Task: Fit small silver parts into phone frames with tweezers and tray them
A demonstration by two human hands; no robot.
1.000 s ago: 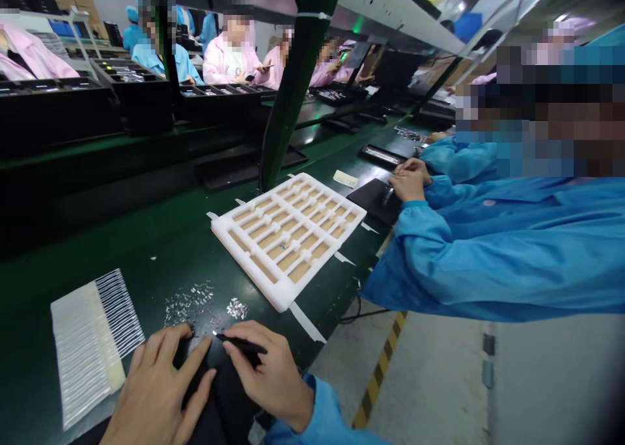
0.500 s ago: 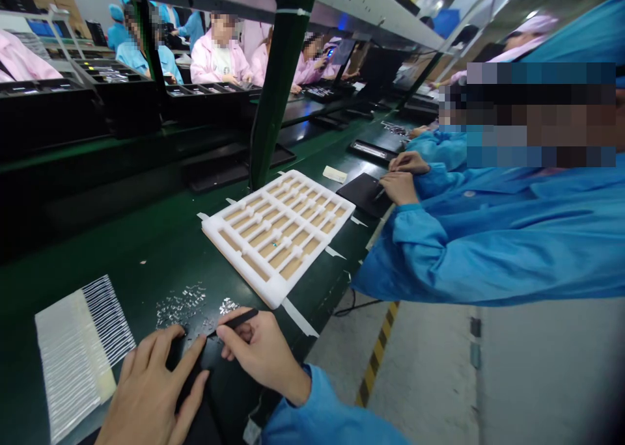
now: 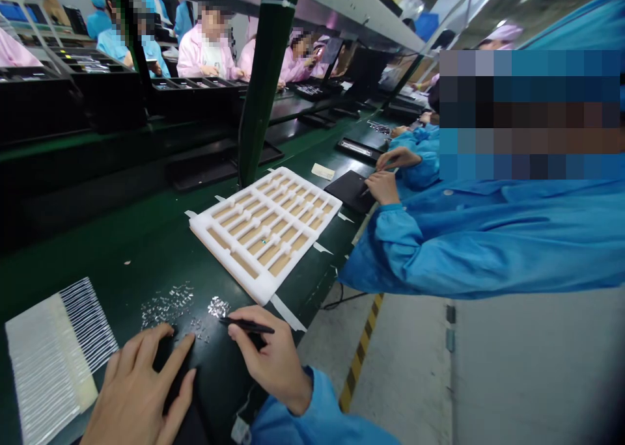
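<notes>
Since the earlier frame, the black pointed tool [image 3: 249, 326], tweezers by the look of it, has shifted away from the left index fingertip to the edge of the dense pile of small metal pieces [image 3: 217, 307]. From my seat at the feed, I also see the whole scene slid toward the left of the view.

I have the right hand [image 3: 268, 350] gripping that tool between thumb and fingers, its tip at the pile's near side; I can't make out whether the tip pinches a piece. The left hand [image 3: 134, 393] lies palm down with its fingers spread, grasping nothing that I can see. Its index fingertip sits just beside a few scattered pieces [image 3: 200, 330], and a looser spread of metal pieces [image 3: 168, 304] lies just beyond its fingers, left of the pile on the dark green tabletop [image 3: 151, 256].

Left of that hand I get a ribbed translucent sheet [image 3: 36, 367] crossed by a yellowish band [image 3: 73, 354]. Beyond the pile rests a white foam tray [image 3: 263, 293], tan showing through its slots, with tape strips [image 3: 288, 313] around it. Farther right, a co-worker's hands [image 3: 383, 188] work at a black mat [image 3: 346, 188].
</notes>
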